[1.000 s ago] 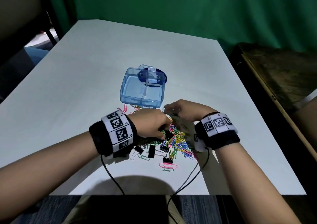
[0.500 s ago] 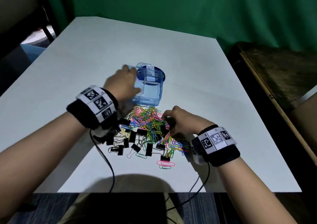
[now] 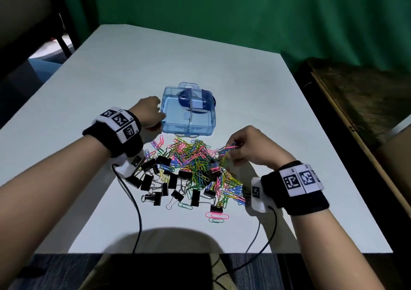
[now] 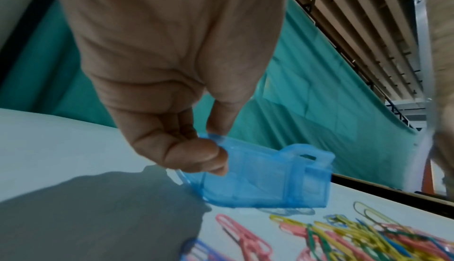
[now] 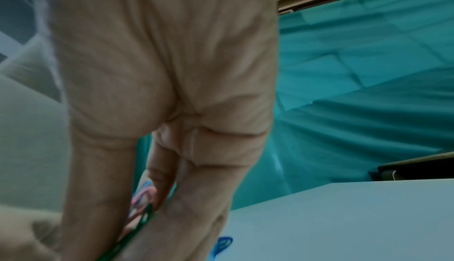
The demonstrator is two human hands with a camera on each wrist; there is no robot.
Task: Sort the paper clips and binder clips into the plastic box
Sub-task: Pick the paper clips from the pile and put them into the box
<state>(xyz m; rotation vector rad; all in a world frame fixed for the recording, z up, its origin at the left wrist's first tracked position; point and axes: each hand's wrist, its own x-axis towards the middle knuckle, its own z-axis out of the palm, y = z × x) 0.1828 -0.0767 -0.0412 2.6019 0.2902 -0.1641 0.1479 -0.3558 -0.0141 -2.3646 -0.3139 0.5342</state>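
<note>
A clear blue plastic box point(image 3: 189, 114) with its lid shut stands mid-table. My left hand point(image 3: 150, 114) grips its near left corner, thumb and fingers pinching the edge of the plastic box point(image 4: 265, 177). Just in front lies a heap of coloured paper clips point(image 3: 195, 160), with several black binder clips point(image 3: 164, 183) at its near left. My right hand point(image 3: 249, 149) is raised at the heap's right side, pinching a small bunch of paper clips point(image 3: 229, 148) that trails down to the pile. In the right wrist view those paper clips point(image 5: 141, 205) show between my fingers.
The white table point(image 3: 133, 67) ends close to my body, and two cables point(image 3: 135, 212) run off that edge. A dark wooden bench point(image 3: 367, 98) stands along the right side. A green curtain point(image 3: 244, 11) hangs behind the table.
My left hand left the clip pile, reached over the box, then settled on its left corner. My right hand lifted a bunch of paper clips up and to the right.
</note>
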